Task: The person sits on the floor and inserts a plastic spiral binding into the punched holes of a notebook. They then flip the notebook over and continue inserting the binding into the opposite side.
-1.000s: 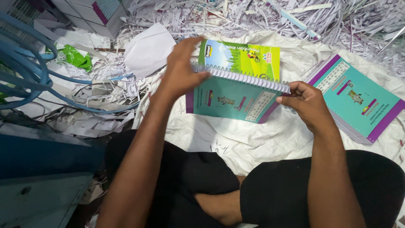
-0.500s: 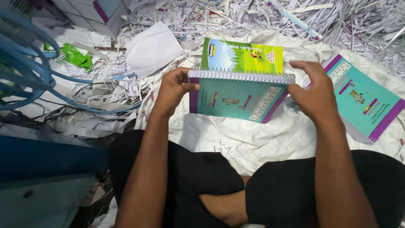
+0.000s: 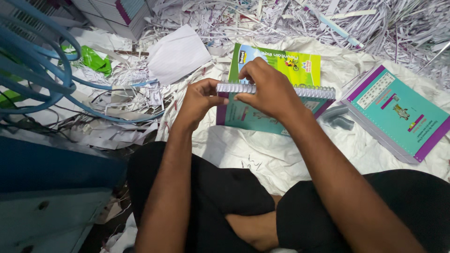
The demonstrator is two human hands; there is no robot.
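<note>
Above the white sheet [image 3: 262, 159], the left hand [image 3: 199, 100] gripped the teal spiral notebook [image 3: 253, 117] at its corner. The right hand [image 3: 269, 91] pinched the wire binding [image 3: 314, 91]; a green notebook [image 3: 300, 63] lay behind.

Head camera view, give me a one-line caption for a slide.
Both hands, left hand and right hand, pinch the spiral binding of a teal notebook above shredded paper.

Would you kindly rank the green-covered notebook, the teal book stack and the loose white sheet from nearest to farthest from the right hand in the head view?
1. green-covered notebook: just behind the right hand, partly hidden by it.
2. loose white sheet: up and to the left, on the shredded paper.
3. teal book stack: off to the right, on the white sacking.
</note>
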